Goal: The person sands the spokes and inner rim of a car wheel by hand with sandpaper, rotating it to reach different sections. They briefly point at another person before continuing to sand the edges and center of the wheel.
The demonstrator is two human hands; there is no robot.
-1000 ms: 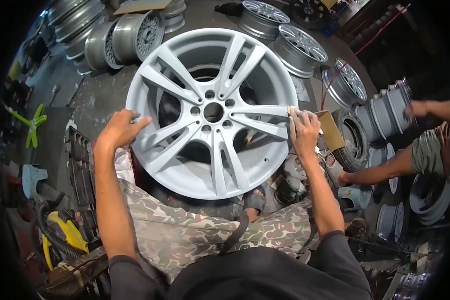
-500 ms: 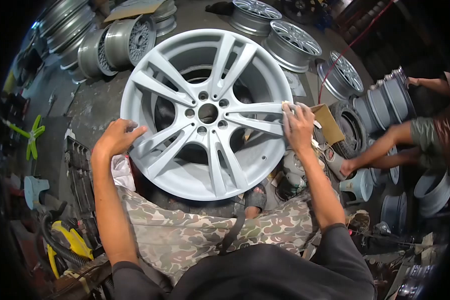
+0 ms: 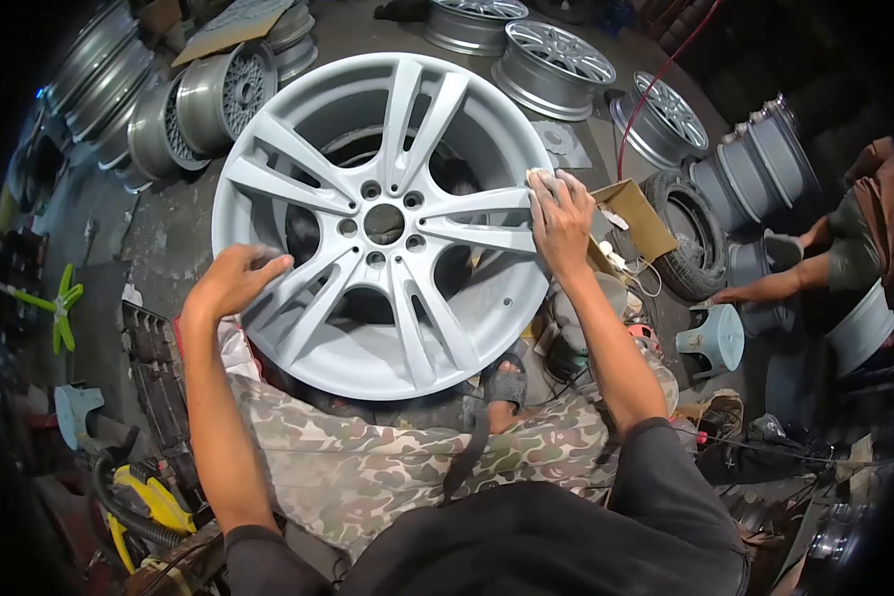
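Observation:
A large pale-grey wheel rim (image 3: 313, 310) with paired spokes lies face up in front of my lap. My left hand (image 3: 230, 281) grips its left edge, thumb stretched over the face and the other fingertips partly hidden. On the right edge, at the end of a spoke pair, my right hand (image 3: 563, 223) presses with bent, dusty fingers. A small tan piece (image 3: 537, 177), which looks like sandpaper, shows at those fingertips; most of it is covered by the hand.
Silver wheels (image 3: 554, 68) stand behind, with more stacked at left (image 3: 99, 74). Right of the rim are a cardboard box (image 3: 638, 221), a tyre (image 3: 687, 238) and a blue stool (image 3: 713, 338). Another person's leg (image 3: 780, 276) is at far right. A yellow tool (image 3: 154, 497) lies at lower left.
My view has shifted, so the rim and nearby wheels appear further left. Both hands keep to their sides of the rim. The other person's leg has drawn back to the right.

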